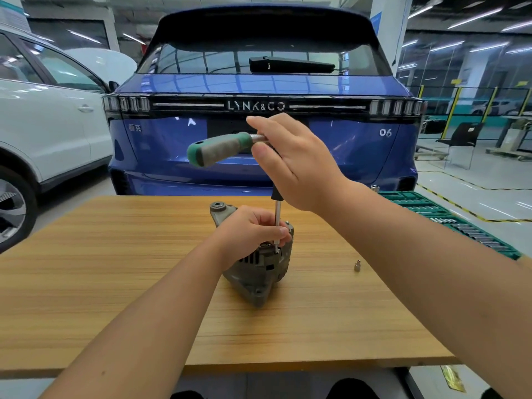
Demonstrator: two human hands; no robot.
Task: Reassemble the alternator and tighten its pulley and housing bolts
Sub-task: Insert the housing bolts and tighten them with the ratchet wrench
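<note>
Here, one alternator is seen standing on the wooden surface, slightly toward 12 o'clock of the surface's middle. One ratchet wrench is counted, its green-and-grey handle pointing toward 9 o'clock, with one long extension bar dropping straight down from its head to the top of the alternator. One loose socket is noted on the surface, well apart from the alternator at its 3 o'clock. One green socket tray is seen at the surface's 2 o'clock edge. Two cars are counted behind: one blue car at 12 o'clock, one white car at 9 o'clock.

Two hands are in view. The left hand is laid on the alternator's top, its grip closed: fingers curled, fingertips pinched round the lower end of the extension bar. The right hand is held up at the ratchet head, its grip spread: fingers straight and relaxed, thumb apart, palm set against the head end of the wrench. Whether the palm bears weight cannot be told.
</note>
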